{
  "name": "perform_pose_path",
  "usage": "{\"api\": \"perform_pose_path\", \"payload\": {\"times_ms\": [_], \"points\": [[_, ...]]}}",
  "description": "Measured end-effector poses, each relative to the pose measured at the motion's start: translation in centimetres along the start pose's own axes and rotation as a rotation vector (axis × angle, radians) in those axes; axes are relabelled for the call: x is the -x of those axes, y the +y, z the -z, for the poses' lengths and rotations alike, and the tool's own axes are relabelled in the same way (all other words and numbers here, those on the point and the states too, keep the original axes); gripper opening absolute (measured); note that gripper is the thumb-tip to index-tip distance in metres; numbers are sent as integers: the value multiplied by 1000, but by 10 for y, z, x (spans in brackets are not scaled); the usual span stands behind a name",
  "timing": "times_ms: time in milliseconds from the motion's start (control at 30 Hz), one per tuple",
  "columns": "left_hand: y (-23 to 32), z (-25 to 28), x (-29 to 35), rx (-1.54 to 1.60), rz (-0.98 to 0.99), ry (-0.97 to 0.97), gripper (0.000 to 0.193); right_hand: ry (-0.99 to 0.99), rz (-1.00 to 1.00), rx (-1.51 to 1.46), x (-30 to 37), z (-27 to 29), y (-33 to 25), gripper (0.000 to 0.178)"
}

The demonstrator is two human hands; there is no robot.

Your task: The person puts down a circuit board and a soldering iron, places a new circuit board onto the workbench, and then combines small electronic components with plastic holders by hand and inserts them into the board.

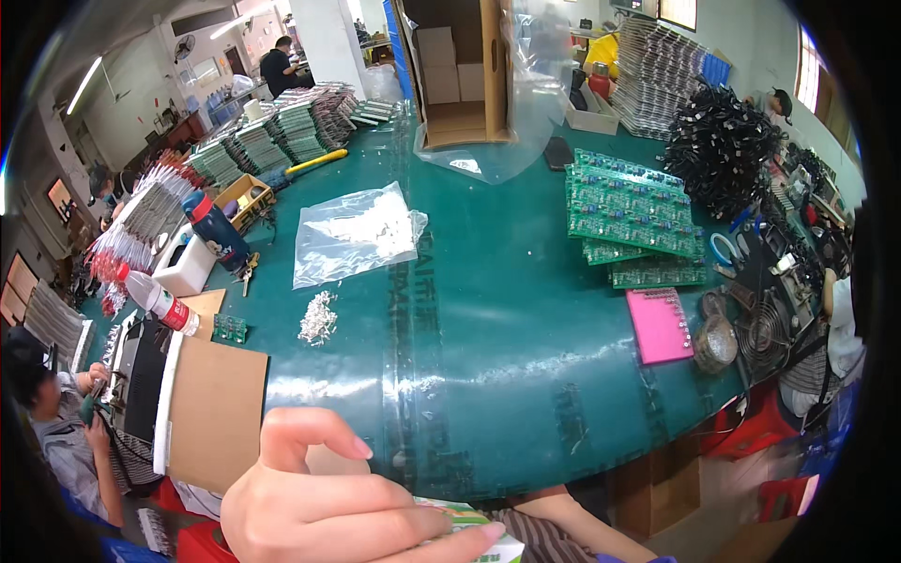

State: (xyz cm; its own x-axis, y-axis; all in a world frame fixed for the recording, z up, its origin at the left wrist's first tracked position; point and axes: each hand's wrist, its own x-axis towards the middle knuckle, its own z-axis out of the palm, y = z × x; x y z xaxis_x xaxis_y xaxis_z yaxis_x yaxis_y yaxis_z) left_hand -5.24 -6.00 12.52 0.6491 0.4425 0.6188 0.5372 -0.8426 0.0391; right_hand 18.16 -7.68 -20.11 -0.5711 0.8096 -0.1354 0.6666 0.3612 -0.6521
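Fingers (366,494) curl rightward; index (314,430) arched; left hand (291,511) holds a green-white packet (505,548).

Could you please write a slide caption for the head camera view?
Left hand holding a colourful packet at a green table with circuit boards and small white pieces.

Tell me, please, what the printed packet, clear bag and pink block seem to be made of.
Printed packet: perhaps smooth card or film, from its crisp edge; too little shows. Clear bag: glossy plastic film, given its creases and glare. Pink block: matte, possibly foam, from its even colour.
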Motion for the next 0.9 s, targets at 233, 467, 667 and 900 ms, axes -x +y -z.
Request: {"api": "perform_pose_path", "payload": {"times_ms": [233,467,667,900], "points": [[0,9,-15,4,-106,-48,23,10,-8,41,3,3,-4,41],[-11,-12,-3,77,-272,228,21,10,-43,-75,5,7,-9,40],[-8,7,3,103,25,-302,32,0,-42,-119,4,9,-9,40],[-3,-9,-12,218,-180,115,20,25,-41,-51,1,4,-6,43]]}}
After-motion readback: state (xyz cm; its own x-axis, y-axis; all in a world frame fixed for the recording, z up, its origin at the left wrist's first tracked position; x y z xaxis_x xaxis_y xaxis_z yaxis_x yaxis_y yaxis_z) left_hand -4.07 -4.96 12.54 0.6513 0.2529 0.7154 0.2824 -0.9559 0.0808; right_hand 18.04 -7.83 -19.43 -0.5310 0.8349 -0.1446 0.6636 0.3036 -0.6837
